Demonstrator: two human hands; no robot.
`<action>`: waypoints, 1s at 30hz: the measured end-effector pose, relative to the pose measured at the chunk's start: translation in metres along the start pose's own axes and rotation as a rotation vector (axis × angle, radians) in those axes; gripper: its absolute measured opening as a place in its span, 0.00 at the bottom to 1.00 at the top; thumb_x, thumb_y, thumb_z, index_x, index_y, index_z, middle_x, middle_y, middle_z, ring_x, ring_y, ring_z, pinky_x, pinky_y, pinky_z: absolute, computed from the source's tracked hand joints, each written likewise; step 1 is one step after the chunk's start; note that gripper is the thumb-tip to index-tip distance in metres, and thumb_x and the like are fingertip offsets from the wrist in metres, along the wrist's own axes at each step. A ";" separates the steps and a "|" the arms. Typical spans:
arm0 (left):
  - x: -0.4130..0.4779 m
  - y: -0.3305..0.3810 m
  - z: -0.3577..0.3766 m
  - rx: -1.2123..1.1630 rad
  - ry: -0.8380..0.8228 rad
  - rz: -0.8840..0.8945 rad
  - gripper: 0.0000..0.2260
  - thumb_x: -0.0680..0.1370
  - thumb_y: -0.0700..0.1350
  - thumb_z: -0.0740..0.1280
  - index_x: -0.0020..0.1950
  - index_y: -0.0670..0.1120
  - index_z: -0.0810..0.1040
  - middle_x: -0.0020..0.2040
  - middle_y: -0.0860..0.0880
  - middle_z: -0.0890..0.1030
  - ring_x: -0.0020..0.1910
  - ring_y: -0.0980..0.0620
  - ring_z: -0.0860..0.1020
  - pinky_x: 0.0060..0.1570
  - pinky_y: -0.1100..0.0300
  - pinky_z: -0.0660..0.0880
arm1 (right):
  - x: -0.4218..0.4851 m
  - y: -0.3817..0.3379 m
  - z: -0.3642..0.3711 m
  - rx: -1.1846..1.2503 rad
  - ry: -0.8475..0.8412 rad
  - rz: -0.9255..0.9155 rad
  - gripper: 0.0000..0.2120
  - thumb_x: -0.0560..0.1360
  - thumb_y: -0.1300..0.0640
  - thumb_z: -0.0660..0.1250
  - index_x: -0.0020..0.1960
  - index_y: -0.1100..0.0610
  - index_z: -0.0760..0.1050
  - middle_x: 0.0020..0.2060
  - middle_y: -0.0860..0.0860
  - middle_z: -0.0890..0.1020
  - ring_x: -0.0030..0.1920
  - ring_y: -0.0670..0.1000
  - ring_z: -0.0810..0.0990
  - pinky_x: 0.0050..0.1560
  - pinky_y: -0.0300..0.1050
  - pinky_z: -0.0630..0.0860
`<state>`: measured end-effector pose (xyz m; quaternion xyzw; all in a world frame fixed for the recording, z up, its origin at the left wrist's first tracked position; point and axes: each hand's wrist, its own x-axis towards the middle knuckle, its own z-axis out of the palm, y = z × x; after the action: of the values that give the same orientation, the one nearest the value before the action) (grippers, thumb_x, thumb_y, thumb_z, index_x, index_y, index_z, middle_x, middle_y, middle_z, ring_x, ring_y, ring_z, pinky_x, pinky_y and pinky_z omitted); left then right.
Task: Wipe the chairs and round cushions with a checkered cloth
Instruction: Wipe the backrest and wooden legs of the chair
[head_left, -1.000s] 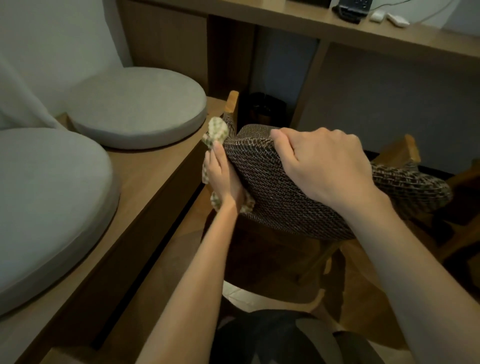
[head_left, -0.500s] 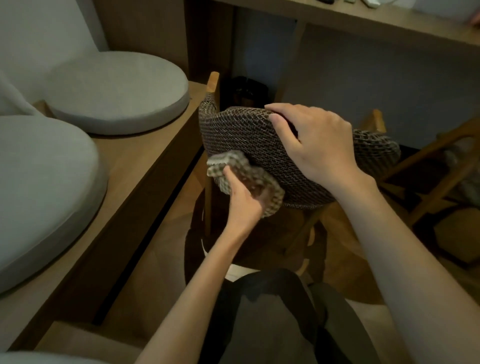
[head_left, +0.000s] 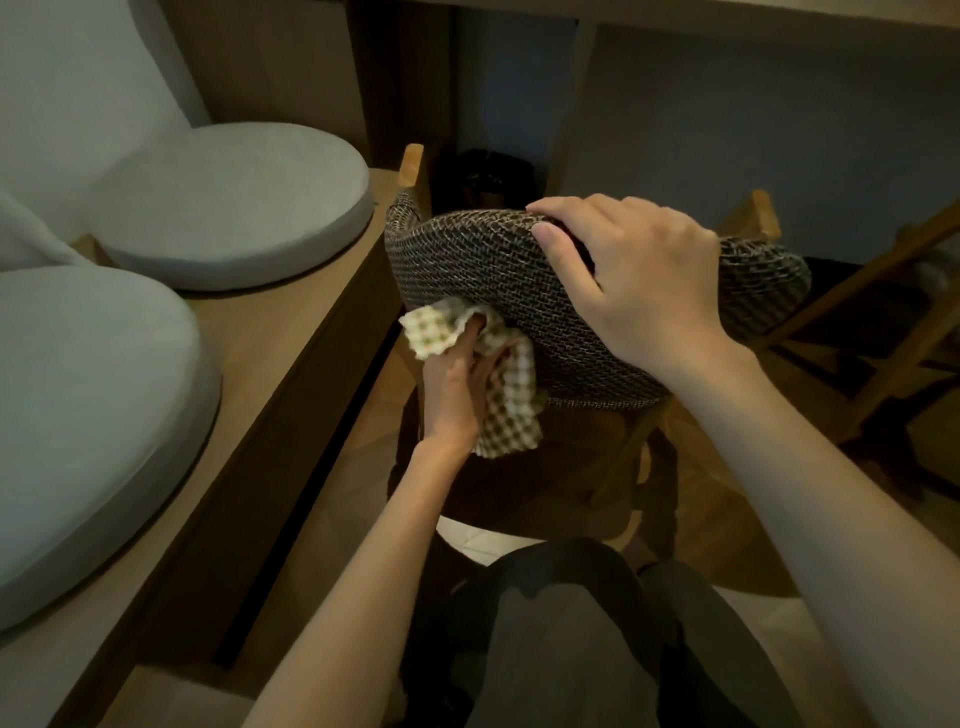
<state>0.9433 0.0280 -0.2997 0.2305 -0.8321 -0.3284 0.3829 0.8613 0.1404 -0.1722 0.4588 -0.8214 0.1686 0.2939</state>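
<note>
Right hand (head_left: 639, 280) gripping the chair back (head_left: 467, 270), we are wiping lower now, left hand (head_left: 457, 384) clutching the checkered cloth (head_left: 511, 410); cushions (head_left: 234, 202) still waiting.

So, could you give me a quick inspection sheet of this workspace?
Surface: wooden bench, on the left.
Job's things: woven chair; cloth against its back; far cushion and near cushion on the bench.
Clutter: nothing seen.
Grips: left hand holds the cloth; right hand grips the chair's top edge.
Cables: nothing seen.
Surroundings: second chair on the right; dark bin under a desk.
</note>
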 end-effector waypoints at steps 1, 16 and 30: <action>-0.003 -0.002 0.005 -0.073 0.069 -0.047 0.10 0.81 0.39 0.59 0.60 0.41 0.75 0.55 0.50 0.82 0.55 0.56 0.79 0.57 0.58 0.75 | 0.000 0.001 0.000 0.002 0.001 -0.002 0.20 0.81 0.43 0.49 0.62 0.45 0.76 0.49 0.44 0.83 0.47 0.48 0.81 0.37 0.41 0.66; 0.001 0.047 0.021 -0.102 0.340 -0.130 0.15 0.80 0.38 0.60 0.66 0.41 0.67 0.60 0.51 0.72 0.58 0.63 0.75 0.53 0.69 0.73 | -0.020 0.051 -0.010 0.088 0.133 0.120 0.22 0.81 0.42 0.50 0.46 0.49 0.81 0.33 0.46 0.81 0.35 0.48 0.79 0.28 0.39 0.62; -0.034 0.085 0.059 -0.359 0.095 -0.182 0.20 0.79 0.46 0.61 0.71 0.54 0.64 0.67 0.52 0.72 0.63 0.52 0.72 0.57 0.56 0.76 | -0.019 0.052 -0.009 0.103 0.156 0.152 0.24 0.80 0.40 0.51 0.41 0.49 0.80 0.30 0.45 0.78 0.34 0.48 0.78 0.27 0.35 0.54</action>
<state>0.9061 0.1292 -0.2842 0.2480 -0.7170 -0.4934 0.4254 0.8276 0.1848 -0.1775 0.3951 -0.8188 0.2678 0.3190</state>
